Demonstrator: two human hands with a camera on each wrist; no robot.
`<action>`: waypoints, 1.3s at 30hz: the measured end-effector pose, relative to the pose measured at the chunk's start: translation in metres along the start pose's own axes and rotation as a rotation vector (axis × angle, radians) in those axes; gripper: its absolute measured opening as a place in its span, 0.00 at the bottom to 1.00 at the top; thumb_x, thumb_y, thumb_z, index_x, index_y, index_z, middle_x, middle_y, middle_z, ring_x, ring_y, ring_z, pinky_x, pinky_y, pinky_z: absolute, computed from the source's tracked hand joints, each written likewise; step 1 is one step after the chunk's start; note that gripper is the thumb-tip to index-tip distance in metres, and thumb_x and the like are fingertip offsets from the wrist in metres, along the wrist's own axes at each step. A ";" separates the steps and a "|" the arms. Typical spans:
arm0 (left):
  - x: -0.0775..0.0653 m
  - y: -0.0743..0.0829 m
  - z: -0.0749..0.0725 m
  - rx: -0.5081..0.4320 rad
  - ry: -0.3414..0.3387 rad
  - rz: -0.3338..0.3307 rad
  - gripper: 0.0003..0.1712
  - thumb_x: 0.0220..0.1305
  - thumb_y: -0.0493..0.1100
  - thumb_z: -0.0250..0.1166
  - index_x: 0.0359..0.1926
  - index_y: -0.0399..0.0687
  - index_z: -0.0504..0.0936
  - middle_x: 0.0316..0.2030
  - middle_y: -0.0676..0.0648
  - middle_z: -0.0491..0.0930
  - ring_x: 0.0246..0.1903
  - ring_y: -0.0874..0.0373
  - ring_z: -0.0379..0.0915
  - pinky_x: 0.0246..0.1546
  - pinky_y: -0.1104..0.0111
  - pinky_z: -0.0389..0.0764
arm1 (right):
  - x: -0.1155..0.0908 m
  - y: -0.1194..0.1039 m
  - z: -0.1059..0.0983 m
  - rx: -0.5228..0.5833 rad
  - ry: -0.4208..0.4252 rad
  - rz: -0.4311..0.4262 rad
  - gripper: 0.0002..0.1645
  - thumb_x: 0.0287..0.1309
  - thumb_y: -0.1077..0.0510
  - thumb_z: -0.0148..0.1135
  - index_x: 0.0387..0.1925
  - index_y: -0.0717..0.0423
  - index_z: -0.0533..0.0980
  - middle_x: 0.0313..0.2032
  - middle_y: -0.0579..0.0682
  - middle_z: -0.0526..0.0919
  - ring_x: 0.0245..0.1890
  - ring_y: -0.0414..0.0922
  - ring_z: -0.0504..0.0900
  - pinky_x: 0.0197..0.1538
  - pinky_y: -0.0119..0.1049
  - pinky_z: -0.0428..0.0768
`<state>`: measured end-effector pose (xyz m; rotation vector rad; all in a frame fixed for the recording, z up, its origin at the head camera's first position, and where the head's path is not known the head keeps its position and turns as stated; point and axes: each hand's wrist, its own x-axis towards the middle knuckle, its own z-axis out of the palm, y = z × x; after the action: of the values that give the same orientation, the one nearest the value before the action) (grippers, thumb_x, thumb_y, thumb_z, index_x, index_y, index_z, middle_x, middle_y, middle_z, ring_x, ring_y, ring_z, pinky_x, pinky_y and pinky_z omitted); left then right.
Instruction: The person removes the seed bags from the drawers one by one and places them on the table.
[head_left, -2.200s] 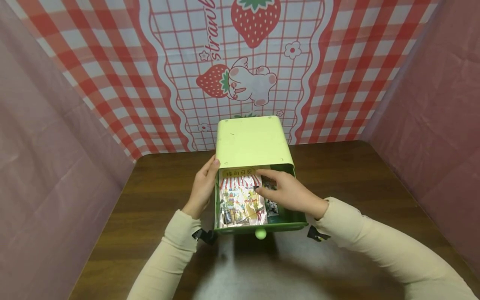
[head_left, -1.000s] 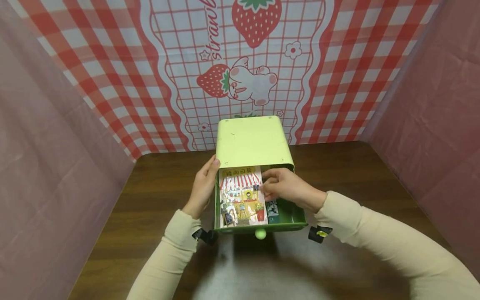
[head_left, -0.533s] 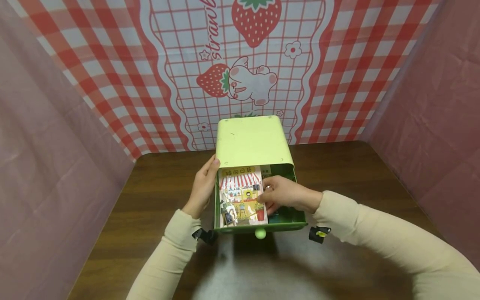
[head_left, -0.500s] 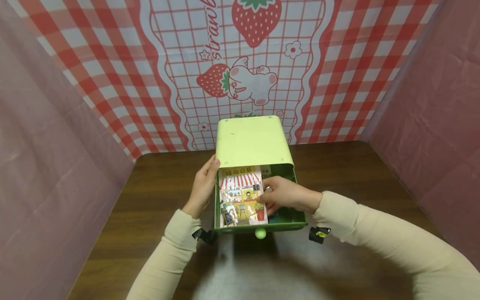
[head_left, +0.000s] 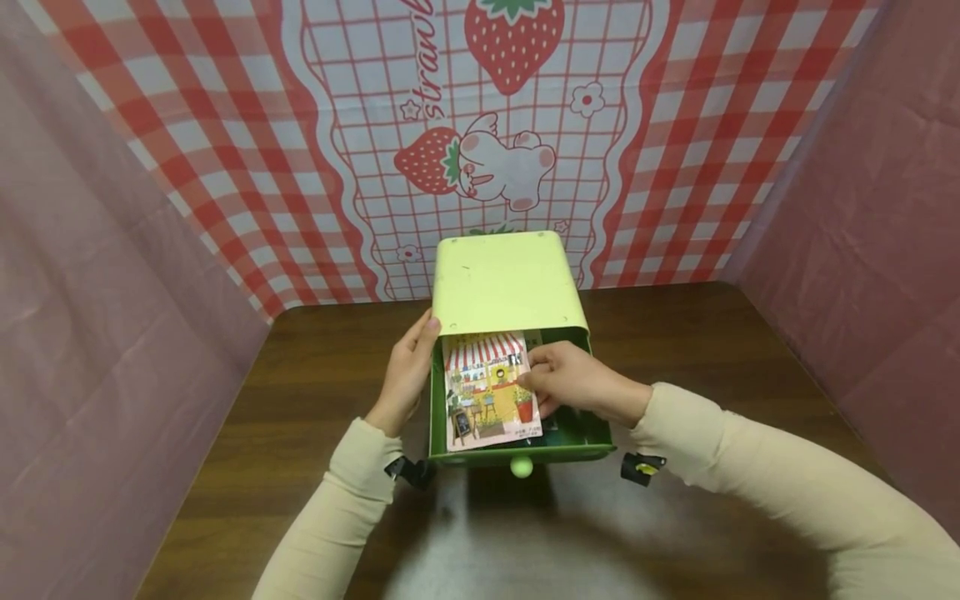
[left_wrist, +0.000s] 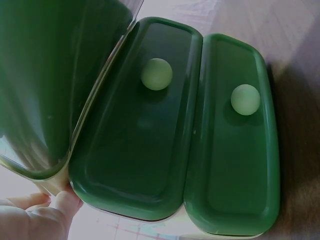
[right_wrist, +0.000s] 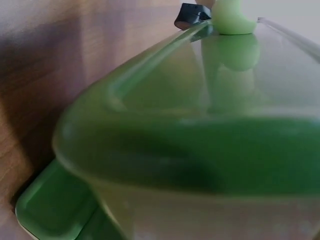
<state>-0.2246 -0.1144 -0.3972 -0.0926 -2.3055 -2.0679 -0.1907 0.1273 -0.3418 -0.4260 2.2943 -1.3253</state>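
Observation:
A small light-green cabinet (head_left: 504,279) stands on the table with its top drawer (head_left: 581,454) pulled out. Inside lies a glossy seed packet (head_left: 487,392) printed with a striped awning and potted flowers, slightly tilted, its upper end partly under the cabinet top. My right hand (head_left: 573,379) reaches into the drawer and pinches the packet's right edge between thumb and fingers. Another dark packet (head_left: 551,423) shows beneath that hand, mostly hidden. My left hand (head_left: 405,375) rests along the cabinet's left side, fingers extended; its thumb (left_wrist: 67,200) touches the edge in the left wrist view.
Two closed green drawer fronts with round knobs (left_wrist: 156,74) sit below the open one. The drawer's pale knob (head_left: 521,467) juts toward me. Behind stands a checked strawberry cloth (head_left: 487,100); pink curtains (head_left: 847,167) flank the wooden table (head_left: 675,350).
My right hand has taken the packet's right edge. The packet has turned slightly and shifted right, and its printed title has slid mostly under the cabinet top. My left hand stays put.

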 end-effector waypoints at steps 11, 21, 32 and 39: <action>-0.001 0.000 0.001 -0.029 0.003 0.020 0.36 0.73 0.61 0.49 0.74 0.50 0.60 0.74 0.50 0.60 0.75 0.54 0.51 0.77 0.58 0.54 | -0.009 -0.002 -0.018 0.150 -0.004 0.080 0.16 0.68 0.59 0.56 0.49 0.70 0.76 0.33 0.53 0.85 0.28 0.40 0.83 0.32 0.34 0.87; 0.001 -0.001 0.002 -0.074 0.001 0.032 0.34 0.74 0.59 0.50 0.74 0.47 0.61 0.74 0.47 0.60 0.75 0.53 0.51 0.77 0.57 0.55 | -0.033 -0.005 -0.032 0.216 -0.082 0.137 0.25 0.67 0.55 0.60 0.57 0.69 0.72 0.41 0.57 0.87 0.33 0.43 0.86 0.34 0.32 0.87; 0.000 -0.001 0.001 -0.091 -0.014 0.017 0.35 0.74 0.60 0.50 0.74 0.49 0.61 0.74 0.49 0.60 0.74 0.56 0.52 0.76 0.59 0.56 | -0.069 -0.009 -0.047 0.198 -0.110 0.132 0.26 0.64 0.51 0.63 0.54 0.68 0.76 0.41 0.56 0.88 0.36 0.46 0.87 0.39 0.39 0.89; 0.000 0.000 0.001 -0.073 -0.007 0.010 0.35 0.73 0.61 0.50 0.73 0.50 0.61 0.73 0.50 0.60 0.74 0.56 0.52 0.76 0.60 0.56 | -0.080 -0.013 -0.065 0.248 -0.092 0.090 0.23 0.66 0.53 0.61 0.51 0.69 0.75 0.40 0.53 0.88 0.35 0.46 0.87 0.39 0.39 0.89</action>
<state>-0.2244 -0.1131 -0.3976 -0.1137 -2.2286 -2.1499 -0.1563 0.2065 -0.2842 -0.2910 2.0175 -1.4888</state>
